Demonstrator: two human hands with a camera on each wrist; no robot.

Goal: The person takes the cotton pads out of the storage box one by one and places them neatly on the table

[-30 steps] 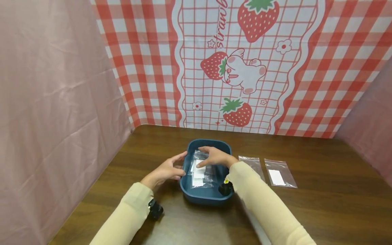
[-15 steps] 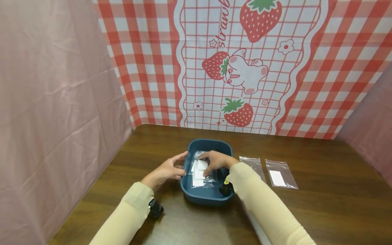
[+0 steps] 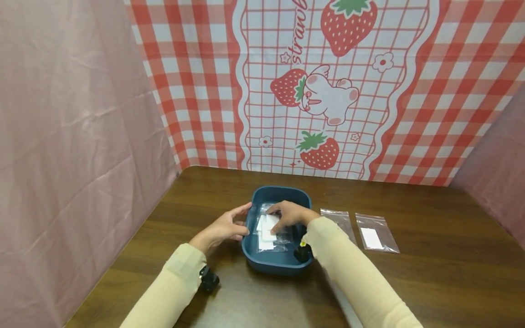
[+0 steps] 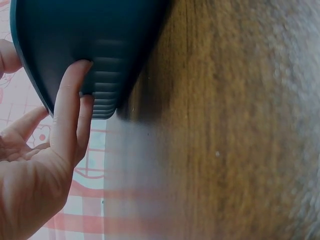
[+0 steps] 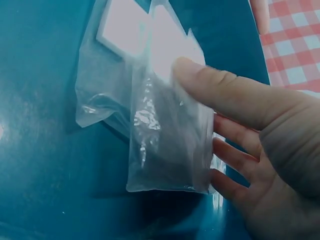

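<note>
A blue plastic bin (image 3: pixel 275 268) stands on the table and holds several clear zip bags (image 3: pixel 266 246) with white cards inside. My left hand (image 3: pixel 221 227) is at the bin's left side. In the left wrist view, its extended fingers (image 4: pixel 67 110) touch the ribbed outer wall. My right hand (image 3: pixel 290 213) reaches inside the bin. The right wrist view shows it pinching a zip bag (image 5: pixel 162 135), with the thumb on the front and the fingers behind. Other bags lie beneath and beside this one; their overlap hides where each ends.
To the right of the bin, two more zip bags lie on the wooden table (image 3: pixel 434 273). The outer zip bag (image 3: pixel 375 232) shows a white card; the inner zip bag (image 3: pixel 337 219) is partly behind my right sleeve. A strawberry-print cloth (image 3: pixel 303 114) hangs behind the table.
Inside the bin, my right thumb has come nearer to me and the top bag with its white card has shifted slightly over the others. My left hand stays at the bin's side.
</note>
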